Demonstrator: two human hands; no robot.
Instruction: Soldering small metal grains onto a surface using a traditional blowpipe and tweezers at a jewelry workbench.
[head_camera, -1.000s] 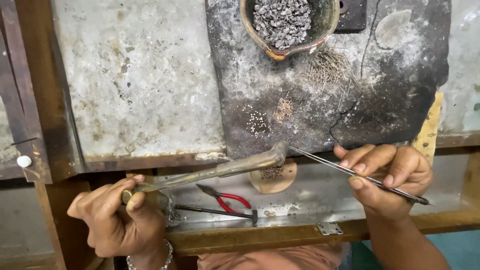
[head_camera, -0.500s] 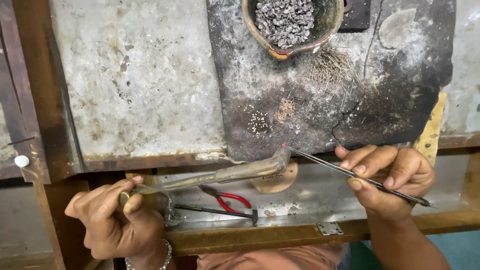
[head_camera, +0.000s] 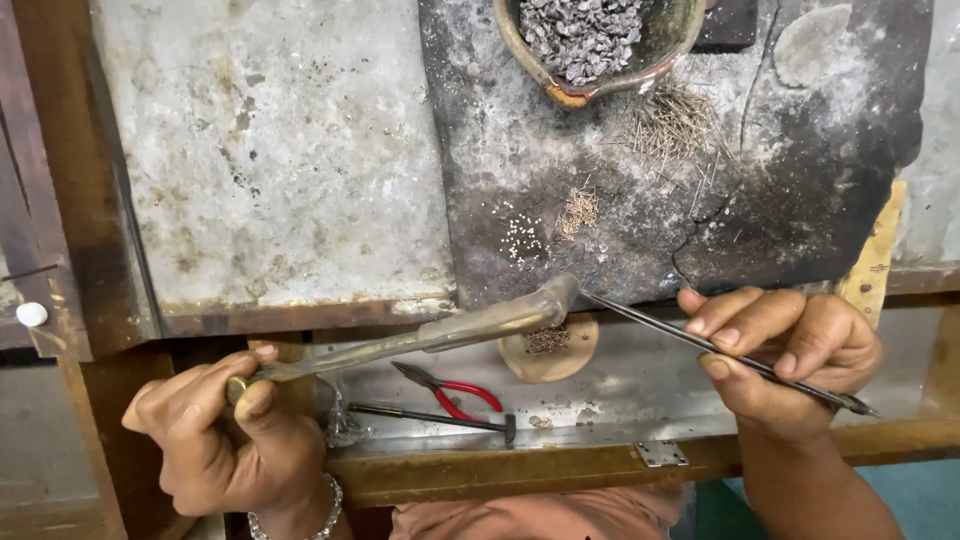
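Note:
My left hand (head_camera: 225, 440) grips the base of a long brass torch nozzle (head_camera: 450, 325) whose bent tip points up toward the dark scorched slab (head_camera: 650, 220). My right hand (head_camera: 790, 355) pinches thin dark metal tweezers (head_camera: 690, 340); their tip meets the nozzle's head near the slab's front edge. A small cluster of pale beads (head_camera: 522, 238) and a tuft of short wire bits (head_camera: 578, 210) lie on the slab just beyond the tips. Below the nozzle head sits a small round wooden dish (head_camera: 550, 350) holding fine wire pieces.
A clay bowl (head_camera: 600, 45) of grey granules stands at the slab's far edge, with scattered thin wires (head_camera: 680, 125) beside it. Red-handled pliers (head_camera: 450, 385) and a small hammer (head_camera: 430, 415) lie in the metal tray (head_camera: 600, 400). A worn grey sheet (head_camera: 270, 150) covers the left bench.
The nozzle head and tweezer tip have shifted slightly right and up together. My left hand has slid a little lower and left along the nozzle.

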